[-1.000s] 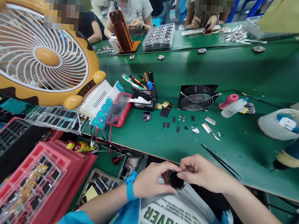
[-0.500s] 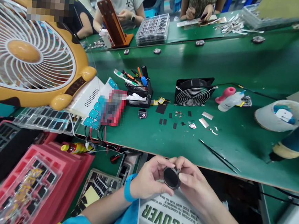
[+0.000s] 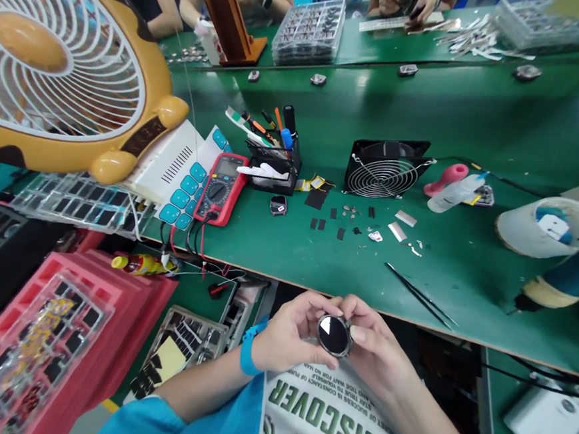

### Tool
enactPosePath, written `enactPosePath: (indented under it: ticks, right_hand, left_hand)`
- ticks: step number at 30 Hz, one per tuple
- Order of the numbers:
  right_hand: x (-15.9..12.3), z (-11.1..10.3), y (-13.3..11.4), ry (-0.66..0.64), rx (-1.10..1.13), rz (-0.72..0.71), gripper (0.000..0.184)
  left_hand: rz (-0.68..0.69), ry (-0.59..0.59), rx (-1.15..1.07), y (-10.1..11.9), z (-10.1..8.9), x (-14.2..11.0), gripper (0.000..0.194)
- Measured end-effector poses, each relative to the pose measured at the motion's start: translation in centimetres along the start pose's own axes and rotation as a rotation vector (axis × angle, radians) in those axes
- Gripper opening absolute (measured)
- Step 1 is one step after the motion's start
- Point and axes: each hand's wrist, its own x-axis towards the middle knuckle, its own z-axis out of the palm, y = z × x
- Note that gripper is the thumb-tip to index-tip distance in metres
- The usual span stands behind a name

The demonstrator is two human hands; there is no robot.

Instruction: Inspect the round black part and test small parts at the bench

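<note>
Both hands pinch watch: left hand & right hand closed on rim; keep thumbs off glass, hold level.

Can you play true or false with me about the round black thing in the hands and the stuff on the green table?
1. Both hands hold the round black watch face. True.
2. The left hand wears a red wristband. False: it is blue.
3. The tweezers lie on the green table. True.
4. The multimeter is yellow. False: it is red.
5. The right hand grips the tweezers. False: nobody touches them.
</note>
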Motion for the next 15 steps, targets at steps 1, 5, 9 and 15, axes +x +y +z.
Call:
enactPosePath:
  ticks: [1, 5, 9, 15]
  right_hand:
    - [0.0, 0.0, 0.0, -0.004, 0.010, 0.002, 0.039]
    - [-0.1, -0.1, 0.3, 0.007, 0.030, 0.006, 0.036]
    - [-0.8, -1.4, 1.5, 0.137, -0.102, -0.062, 0.032]
    - [-1.2, -4.4, 1.2, 0.252, -0.700, -0.151, 0.031]
  left_hand:
    - [0.005, -0.004, -0.015, -0.1, -0.1, 0.0, 0.055]
    - [0.025, -0.010, -0.077, -1.1, -0.2, 0.2, 0.066]
    - [0.060, 0.068, -0.111, -2.5, -0.1, 0.3, 0.073]
    - [0.086, 0.253, 0.462, -2.9, -0.5, -0.5, 0.062]
